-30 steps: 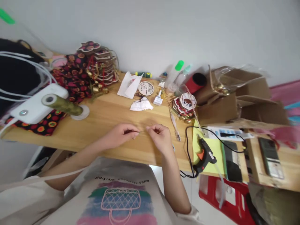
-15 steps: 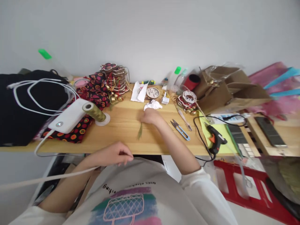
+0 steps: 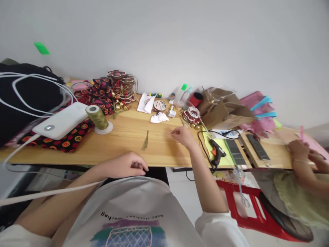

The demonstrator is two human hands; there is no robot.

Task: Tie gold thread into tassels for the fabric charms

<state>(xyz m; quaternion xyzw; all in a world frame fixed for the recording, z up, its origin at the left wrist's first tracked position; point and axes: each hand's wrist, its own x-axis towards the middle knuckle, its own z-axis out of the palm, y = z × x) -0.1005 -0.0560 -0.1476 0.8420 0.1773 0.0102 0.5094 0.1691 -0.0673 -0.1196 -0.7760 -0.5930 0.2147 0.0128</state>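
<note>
My left hand (image 3: 127, 165) rests at the table's front edge, its fingers loosely bent and a gap showing by the thumb; I see nothing in it. Over the table, right of the middle, is my right hand (image 3: 183, 136) with its fingers drawn together. What it holds, if anything, is hidden, and the blue-handled thread snips seen there before are out of sight. Between the hands a small olive-green thread tassel (image 3: 145, 141) lies on the wood. Crumpled white tissue (image 3: 159, 117) lies beyond it. A cone of olive thread (image 3: 99, 120) stands to the left.
A white power bank (image 3: 61, 120) with cables sits on patterned cloth at left. Bell ornaments (image 3: 124, 89) are piled behind. At right are a glue gun (image 3: 218, 152), paper bags (image 3: 223, 109) and phones. Another person's hands (image 3: 299, 149) work at far right.
My right hand has let go of the tassel, leaving it on the table, and moved right to where the thread snips lay. My left hand has barely moved. The view has turned right.
</note>
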